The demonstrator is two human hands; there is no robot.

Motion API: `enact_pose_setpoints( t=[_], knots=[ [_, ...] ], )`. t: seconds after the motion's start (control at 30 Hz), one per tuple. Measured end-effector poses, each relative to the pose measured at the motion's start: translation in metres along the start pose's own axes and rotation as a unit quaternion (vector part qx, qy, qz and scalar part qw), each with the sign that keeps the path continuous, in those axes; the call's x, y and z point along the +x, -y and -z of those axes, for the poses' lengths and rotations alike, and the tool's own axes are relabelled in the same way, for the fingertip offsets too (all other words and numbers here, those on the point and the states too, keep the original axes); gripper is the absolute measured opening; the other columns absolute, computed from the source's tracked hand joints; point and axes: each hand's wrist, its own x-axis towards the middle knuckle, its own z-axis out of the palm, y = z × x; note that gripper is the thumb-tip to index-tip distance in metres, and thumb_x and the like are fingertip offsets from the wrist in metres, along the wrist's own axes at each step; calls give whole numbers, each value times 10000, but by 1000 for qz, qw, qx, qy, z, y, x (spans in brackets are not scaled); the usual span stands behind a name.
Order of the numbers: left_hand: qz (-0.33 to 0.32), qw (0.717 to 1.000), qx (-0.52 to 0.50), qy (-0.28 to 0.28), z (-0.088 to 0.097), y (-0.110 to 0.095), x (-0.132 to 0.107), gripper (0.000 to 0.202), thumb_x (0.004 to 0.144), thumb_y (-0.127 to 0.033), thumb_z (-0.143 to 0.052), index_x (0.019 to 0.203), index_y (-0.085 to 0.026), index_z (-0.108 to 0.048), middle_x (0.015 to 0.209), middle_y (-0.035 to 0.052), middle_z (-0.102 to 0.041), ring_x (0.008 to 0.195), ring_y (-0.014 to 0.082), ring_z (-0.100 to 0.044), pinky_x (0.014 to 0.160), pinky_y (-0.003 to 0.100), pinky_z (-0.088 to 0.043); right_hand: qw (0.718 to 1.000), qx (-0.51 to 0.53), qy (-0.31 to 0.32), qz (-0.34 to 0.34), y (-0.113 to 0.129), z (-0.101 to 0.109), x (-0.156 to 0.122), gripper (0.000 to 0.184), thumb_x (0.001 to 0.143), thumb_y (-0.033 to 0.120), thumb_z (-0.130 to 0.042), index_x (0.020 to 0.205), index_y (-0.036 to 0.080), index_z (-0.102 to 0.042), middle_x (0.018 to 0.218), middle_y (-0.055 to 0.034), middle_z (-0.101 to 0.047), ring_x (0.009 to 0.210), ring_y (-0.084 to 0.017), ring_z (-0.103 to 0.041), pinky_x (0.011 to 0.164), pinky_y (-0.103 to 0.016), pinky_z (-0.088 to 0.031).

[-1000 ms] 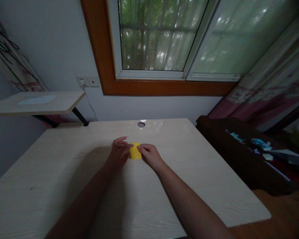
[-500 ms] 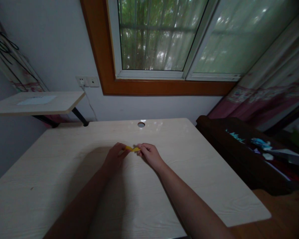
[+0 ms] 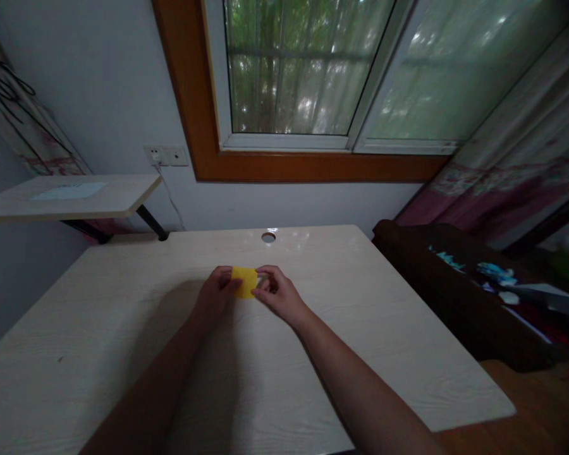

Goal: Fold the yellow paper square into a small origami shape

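A small square of yellow paper point(image 3: 246, 284), facing me, is held up over the light wooden desk point(image 3: 389, 354). My left hand point(image 3: 217, 291) pinches its left side, the thumb lying across the front of the sheet. At the right edge, my right hand point(image 3: 275, 289) has its fingertips near the upper corner and its thumb near the lower one, with a gap between them. The hands are close together, only the paper's width apart.
A round cable hole point(image 3: 268, 237) is near the desk's back edge. At the left a raised shelf point(image 3: 137, 193) on black legs bears a white sheet point(image 3: 70, 191). Beyond the desk's right edge stands dark furniture point(image 3: 408, 253) with cluttered items. A wall socket point(image 3: 165, 155) has a cord.
The yellow paper, seen narrow and twisted or edge-on before, is now a flat square facing me. My right hand's fingers have spread along its right edge.
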Motion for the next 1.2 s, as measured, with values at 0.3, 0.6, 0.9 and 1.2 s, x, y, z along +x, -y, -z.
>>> enact_pose_setpoints(
  t=[0.3,0.6,0.9,1.2],
  knots=[
    [-20,999,13,26,2,5,1,598,798,-387,-672,1329,-189,-481,750,9,-669,649,156,-636,607,263,-511,1000,21,-7,-19,1,2,2,354,741,330,-732,1060,195,-659,780,12,-600,636,-98,-504,609,-228,-421],
    [-43,998,40,6,3,17,2,343,743,-385,-720,1047,-232,-680,931,28,-703,795,167,-653,738,292,-544,997,-54,-44,37,0,6,3,348,807,311,-675,1142,215,-676,874,-26,-612,725,-131,-529,683,-262,-447],
    [-54,993,96,-32,5,12,2,265,768,-402,-688,966,-227,-715,953,42,-726,852,198,-682,793,334,-553,987,-127,-44,83,5,5,3,215,855,273,-640,1046,228,-727,820,-35,-606,739,-150,-561,688,-265,-454],
    [-47,994,93,-37,4,10,2,237,752,-419,-699,888,-227,-725,918,37,-741,846,206,-691,805,347,-555,980,-158,-69,98,2,4,3,165,847,262,-668,990,232,-741,825,-41,-637,742,-156,-586,684,-266,-464]
  ],
)
